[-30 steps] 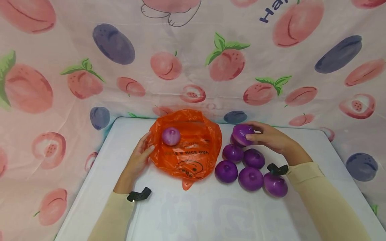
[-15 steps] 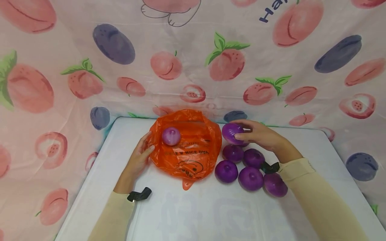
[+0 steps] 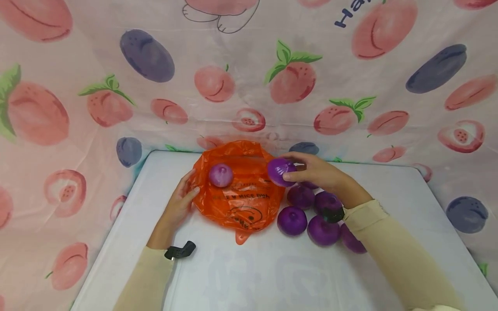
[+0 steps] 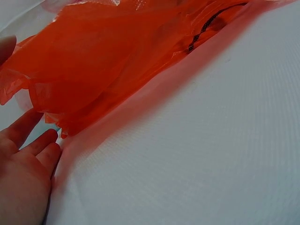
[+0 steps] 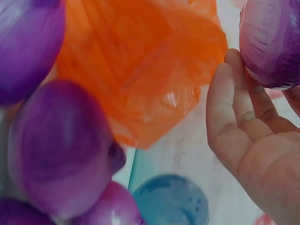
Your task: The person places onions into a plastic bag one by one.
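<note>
An orange plastic bag [image 3: 237,211] with dark printing lies mouth-up on the white table, and one red onion [image 3: 221,175] sits inside it. At the bag's left side is my left hand [image 3: 180,201]; its fingers are spread and relaxed, with fingertips at the plastic in the left wrist view. Between thumb and fingers my right hand [image 3: 317,172] holds another red onion [image 3: 281,172], which overlaps the bag's right rim in the head view. A group of several red onions [image 3: 292,221] rests right of the bag, partly hidden under the right hand and sleeve.
The white table [image 3: 233,280] meets a fruit-printed cloth [image 3: 249,86] hanging along its back edge. Near each cuff sits a small black wrist camera [image 3: 180,250]. The closest onions stand right beside the bag.
My right hand has carried its onion leftward, from over the onion group to the bag's right rim. The left hand, the bag and the onion inside have stayed in place.
</note>
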`<move>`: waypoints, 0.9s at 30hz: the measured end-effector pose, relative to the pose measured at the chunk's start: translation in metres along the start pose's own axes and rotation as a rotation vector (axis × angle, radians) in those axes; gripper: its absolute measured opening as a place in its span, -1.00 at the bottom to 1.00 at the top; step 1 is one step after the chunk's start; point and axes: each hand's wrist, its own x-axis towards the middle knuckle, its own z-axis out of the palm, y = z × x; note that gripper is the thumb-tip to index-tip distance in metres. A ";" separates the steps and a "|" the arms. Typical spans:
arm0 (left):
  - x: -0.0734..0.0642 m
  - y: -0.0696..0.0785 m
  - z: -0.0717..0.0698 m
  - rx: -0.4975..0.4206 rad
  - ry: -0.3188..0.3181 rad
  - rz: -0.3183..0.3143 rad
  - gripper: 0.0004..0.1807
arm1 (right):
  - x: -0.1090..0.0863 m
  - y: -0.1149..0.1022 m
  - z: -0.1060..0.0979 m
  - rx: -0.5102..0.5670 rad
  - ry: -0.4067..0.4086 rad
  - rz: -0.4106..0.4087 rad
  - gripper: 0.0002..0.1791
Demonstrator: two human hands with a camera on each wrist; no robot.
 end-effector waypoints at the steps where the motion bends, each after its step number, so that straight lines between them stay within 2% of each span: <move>1: 0.000 0.000 0.000 0.000 0.001 -0.001 -0.31 | 0.001 -0.002 0.003 -0.007 0.000 0.002 -0.29; 6: 0.000 0.000 0.001 -0.001 -0.001 0.007 -0.32 | 0.007 -0.012 0.015 -0.064 0.007 0.017 -0.28; 12: 0.000 0.000 0.001 -0.013 -0.013 0.027 -0.31 | 0.016 -0.021 0.029 -0.049 0.019 0.008 -0.30; 27: 0.000 -0.001 0.000 -0.009 -0.004 0.019 -0.31 | 0.034 -0.039 0.062 -0.063 0.009 -0.067 -0.34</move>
